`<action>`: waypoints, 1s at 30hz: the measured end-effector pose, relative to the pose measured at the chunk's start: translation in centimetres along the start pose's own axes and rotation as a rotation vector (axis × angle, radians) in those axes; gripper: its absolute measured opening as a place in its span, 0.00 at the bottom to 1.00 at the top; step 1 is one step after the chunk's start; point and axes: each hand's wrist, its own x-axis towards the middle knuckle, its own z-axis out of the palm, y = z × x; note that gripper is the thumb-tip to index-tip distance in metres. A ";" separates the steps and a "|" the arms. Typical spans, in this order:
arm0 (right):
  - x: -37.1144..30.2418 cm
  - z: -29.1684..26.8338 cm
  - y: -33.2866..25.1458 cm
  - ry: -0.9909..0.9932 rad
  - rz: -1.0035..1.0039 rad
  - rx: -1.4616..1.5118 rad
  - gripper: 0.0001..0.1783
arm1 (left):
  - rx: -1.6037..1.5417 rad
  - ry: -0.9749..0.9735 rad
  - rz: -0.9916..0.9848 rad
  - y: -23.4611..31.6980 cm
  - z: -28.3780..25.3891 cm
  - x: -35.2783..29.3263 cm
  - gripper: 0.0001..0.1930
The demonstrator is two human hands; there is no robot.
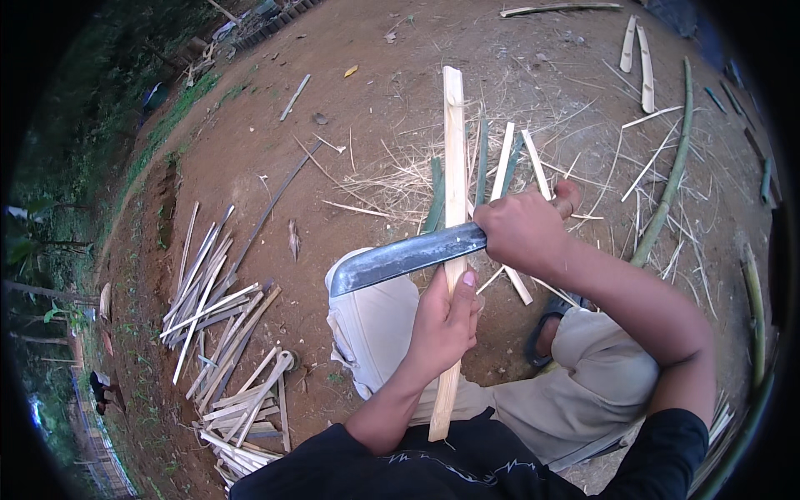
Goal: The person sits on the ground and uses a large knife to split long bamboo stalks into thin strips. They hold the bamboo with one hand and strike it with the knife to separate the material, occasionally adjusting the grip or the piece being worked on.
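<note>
A long pale split bamboo strip (453, 150) stands lengthwise in front of me, its lower end close to my shirt. My left hand (442, 321) is wrapped round it below the middle, thumb along its face. In my right hand (525, 227) is the handle of a machete, the handle's end showing past my fist. The machete's broad dark blade (400, 262) points left and lies across the strip just above my left hand. Whether its edge bites into the bamboo I cannot tell.
Thin bamboo sticks (221, 308) lie heaped on the dirt at left. Beyond the strip are shavings (400, 187) and several loose split pieces (504, 158). A green bamboo pole (671, 179) lies at right. My bent knees (604, 350) flank the work. An animal (104, 392) stands far left.
</note>
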 end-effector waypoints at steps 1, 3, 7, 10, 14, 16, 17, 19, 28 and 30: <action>0.3 0.1 0.4 0.039 -0.016 -0.017 0.04 | 0.034 0.019 0.000 0.1 -0.1 -0.1 0.15; 0.9 0.2 0.8 0.069 -0.053 -0.046 0.09 | 0.070 0.033 0.018 0.4 -0.2 -0.2 0.15; 2.1 -0.3 1.5 0.086 0.041 -0.051 0.10 | 0.089 0.034 0.065 0.8 -0.4 -0.4 0.14; 3.5 -2.3 3.6 0.067 0.350 -0.006 0.09 | -0.002 -0.101 -0.047 1.0 0.2 -2.8 0.13; 2.1 -0.2 8.3 0.197 0.502 0.118 0.09 | 0.070 -0.031 0.117 -2.5 0.6 0.7 0.12; 2.2 -1.1 6.2 0.107 0.378 -0.010 0.07 | -0.036 -0.083 0.044 -1.1 0.1 0.9 0.12; 2.1 -1.0 5.5 0.099 0.285 -0.065 0.06 | -0.052 -0.118 0.013 -0.7 0.1 0.9 0.13; 1.2 -1.1 2.9 0.078 0.166 -0.121 0.07 | -0.004 -0.086 0.043 -0.2 0.2 0.0 0.13; 2.9 0.2 6.7 0.022 0.338 -0.076 0.09 | 0.041 -0.116 -0.051 -2.7 -0.6 -1.4 0.11; 3.7 0.5 6.4 0.073 0.174 -0.174 0.09 | 0.034 -0.133 -0.034 -2.0 -1.1 -2.1 0.11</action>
